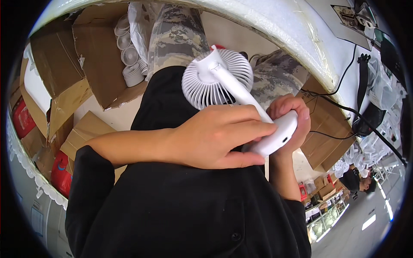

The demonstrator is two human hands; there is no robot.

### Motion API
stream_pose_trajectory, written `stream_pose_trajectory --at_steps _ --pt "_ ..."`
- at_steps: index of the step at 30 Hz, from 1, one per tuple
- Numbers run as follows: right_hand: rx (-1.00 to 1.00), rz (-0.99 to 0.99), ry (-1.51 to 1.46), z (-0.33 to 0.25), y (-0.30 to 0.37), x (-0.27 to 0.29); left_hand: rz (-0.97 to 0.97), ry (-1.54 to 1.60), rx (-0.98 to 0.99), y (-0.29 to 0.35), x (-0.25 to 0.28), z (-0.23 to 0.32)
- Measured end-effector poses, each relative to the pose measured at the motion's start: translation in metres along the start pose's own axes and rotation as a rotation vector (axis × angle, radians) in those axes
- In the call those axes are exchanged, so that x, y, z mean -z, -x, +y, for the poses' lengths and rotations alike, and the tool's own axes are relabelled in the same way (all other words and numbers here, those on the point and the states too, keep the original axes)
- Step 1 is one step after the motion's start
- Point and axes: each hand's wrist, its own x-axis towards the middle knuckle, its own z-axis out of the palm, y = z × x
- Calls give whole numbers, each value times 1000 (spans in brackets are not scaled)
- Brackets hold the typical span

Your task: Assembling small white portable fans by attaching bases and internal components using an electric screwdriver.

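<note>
nearest is a black shirt [172,210], its sleeves ending around the elbows. above it the left hand [215,135] grasps the base of a white fan [234,84], thumb along one end and fingers over the top. the right hand [297,114] is curled about the other side of that base, gripping it too. the fan is held over the lap, off the worktop's [297,13] plastic-wrapped edge, its round slatted head tilted away and a dark port showing on the base. beyond lie camouflage trousers [176,36]; left of them an open carton [94,56] holds stacked white slatted parts [130,56]. past the worktop's right-hand edge, a black cable [370,122] curves along. farthest, another person [355,180] is bent over.
</note>
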Motion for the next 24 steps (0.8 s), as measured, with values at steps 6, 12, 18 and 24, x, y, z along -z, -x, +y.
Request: stream_pose_trajectory --at_steps 6,12,18,24 --pt "-278 79 -391 16 -12 2 26 -36 -78 1 -1 -3" --pt "-333 108 -371 18 -15 -4 -13 -48 -60 3 6 -2" --pt "-493 210 -534 20 -13 -13 -12 -2 54 13 7 -2" --pt "-658 366 -509 31 -7 -25 39 -145 101 17 3 -12"
